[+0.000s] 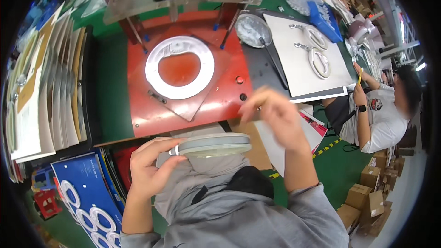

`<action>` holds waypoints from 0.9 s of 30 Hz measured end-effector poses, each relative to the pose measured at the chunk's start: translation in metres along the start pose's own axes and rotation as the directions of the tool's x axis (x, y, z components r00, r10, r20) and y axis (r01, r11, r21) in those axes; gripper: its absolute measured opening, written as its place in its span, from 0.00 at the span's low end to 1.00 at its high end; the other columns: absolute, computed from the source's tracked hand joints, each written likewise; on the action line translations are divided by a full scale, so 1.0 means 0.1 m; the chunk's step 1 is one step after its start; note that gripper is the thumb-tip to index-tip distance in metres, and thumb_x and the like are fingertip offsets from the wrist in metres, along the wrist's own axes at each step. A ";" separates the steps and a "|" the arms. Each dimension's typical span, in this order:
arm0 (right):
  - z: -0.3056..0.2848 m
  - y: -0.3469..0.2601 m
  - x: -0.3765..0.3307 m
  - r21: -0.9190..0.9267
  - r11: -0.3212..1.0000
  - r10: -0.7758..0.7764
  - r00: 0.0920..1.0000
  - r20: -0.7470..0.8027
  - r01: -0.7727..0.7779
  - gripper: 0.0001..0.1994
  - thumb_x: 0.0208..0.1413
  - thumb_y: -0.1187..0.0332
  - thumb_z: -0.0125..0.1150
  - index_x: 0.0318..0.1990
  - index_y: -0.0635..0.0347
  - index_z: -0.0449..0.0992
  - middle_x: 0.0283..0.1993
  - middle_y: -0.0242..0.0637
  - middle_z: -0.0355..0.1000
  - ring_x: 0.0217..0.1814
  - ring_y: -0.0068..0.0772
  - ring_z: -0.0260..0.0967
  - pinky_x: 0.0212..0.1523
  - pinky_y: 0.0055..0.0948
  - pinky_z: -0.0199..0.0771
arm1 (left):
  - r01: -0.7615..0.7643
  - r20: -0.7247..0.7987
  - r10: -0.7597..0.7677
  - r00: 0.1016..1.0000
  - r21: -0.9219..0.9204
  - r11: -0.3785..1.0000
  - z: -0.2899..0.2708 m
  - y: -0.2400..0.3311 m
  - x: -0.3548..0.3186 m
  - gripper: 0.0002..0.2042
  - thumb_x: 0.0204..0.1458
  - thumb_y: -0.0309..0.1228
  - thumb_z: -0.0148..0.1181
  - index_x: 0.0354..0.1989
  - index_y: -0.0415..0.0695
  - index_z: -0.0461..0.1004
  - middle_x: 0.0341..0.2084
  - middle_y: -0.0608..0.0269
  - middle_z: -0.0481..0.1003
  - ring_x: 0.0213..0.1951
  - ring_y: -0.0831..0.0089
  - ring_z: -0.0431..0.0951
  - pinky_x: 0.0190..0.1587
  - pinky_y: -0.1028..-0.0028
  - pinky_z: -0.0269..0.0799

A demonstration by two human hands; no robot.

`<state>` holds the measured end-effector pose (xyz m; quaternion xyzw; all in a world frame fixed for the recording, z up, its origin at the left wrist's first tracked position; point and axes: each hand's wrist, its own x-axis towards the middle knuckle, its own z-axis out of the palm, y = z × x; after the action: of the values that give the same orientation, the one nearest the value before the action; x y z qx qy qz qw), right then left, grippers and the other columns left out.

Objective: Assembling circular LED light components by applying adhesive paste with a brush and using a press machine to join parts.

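The left hand (pixel 149 167) had its fingers closed on the rim of a flat round disc (pixel 215 144), which it held level above the lap, just below the near edge of the red plate (pixel 138 105) on the green surface (pixel 112 96). The right hand (pixel 275 117) was raised just right of the disc, blurred, fingers spread and holding nothing. A white ring (pixel 180 67) lay flat on the red plate, and a seated person (pixel 383 115) worked at the far right.
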<state>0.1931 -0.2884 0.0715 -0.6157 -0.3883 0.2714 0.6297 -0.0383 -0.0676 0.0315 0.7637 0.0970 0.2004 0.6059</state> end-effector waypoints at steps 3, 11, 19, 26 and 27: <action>-0.60 0.28 0.20 -0.541 0.801 -0.084 0.848 -0.523 -0.255 0.12 0.69 0.65 0.63 0.48 0.68 0.77 0.44 0.38 0.77 0.42 0.29 0.78 0.45 0.30 0.77 | 0.107 -0.060 -0.113 0.992 -0.094 0.990 -0.01 -0.10 -0.04 0.17 0.49 0.15 0.73 0.50 0.31 0.82 0.44 0.52 0.83 0.46 0.68 0.84 0.50 0.72 0.80; -0.98 0.85 0.27 -0.830 0.393 -0.220 0.836 -0.502 -0.395 0.11 0.61 0.68 0.69 0.42 0.66 0.76 0.39 0.49 0.73 0.42 0.52 0.72 0.48 0.44 0.74 | 0.140 -0.160 -0.175 0.971 -0.208 0.968 -0.04 -0.33 -0.02 0.19 0.53 0.14 0.71 0.55 0.31 0.79 0.47 0.57 0.81 0.47 0.73 0.83 0.51 0.74 0.80; -1.10 0.68 0.53 -0.764 0.520 -0.323 0.739 -0.591 -0.383 0.08 0.66 0.69 0.64 0.45 0.66 0.78 0.36 0.49 0.80 0.36 0.51 0.79 0.40 0.42 0.77 | 0.160 -0.147 -0.198 0.969 -0.235 0.959 -0.03 -0.30 -0.01 0.19 0.52 0.13 0.71 0.54 0.31 0.79 0.46 0.56 0.82 0.47 0.73 0.83 0.51 0.74 0.80; -1.15 0.67 0.54 -0.855 0.375 -0.352 0.799 -0.488 -0.357 0.06 0.65 0.70 0.64 0.42 0.65 0.81 0.37 0.52 0.80 0.40 0.56 0.78 0.42 0.45 0.77 | 0.159 -0.145 -0.198 0.969 -0.243 0.957 -0.04 -0.32 -0.03 0.19 0.52 0.13 0.71 0.54 0.30 0.79 0.46 0.55 0.82 0.47 0.72 0.83 0.52 0.73 0.80; -1.15 0.65 0.52 -0.855 0.366 -0.347 0.799 -0.491 -0.367 0.06 0.66 0.70 0.64 0.43 0.64 0.81 0.37 0.52 0.80 0.39 0.56 0.79 0.41 0.45 0.77 | 0.156 -0.141 -0.191 0.971 -0.226 0.962 -0.04 -0.32 -0.02 0.19 0.52 0.13 0.71 0.53 0.30 0.79 0.46 0.55 0.82 0.48 0.72 0.83 0.52 0.73 0.80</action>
<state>0.3252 -0.3043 0.0221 -0.9129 -0.2456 -0.2024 0.2555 -0.0389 -0.0570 0.0011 0.6640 0.1904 0.2170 0.6898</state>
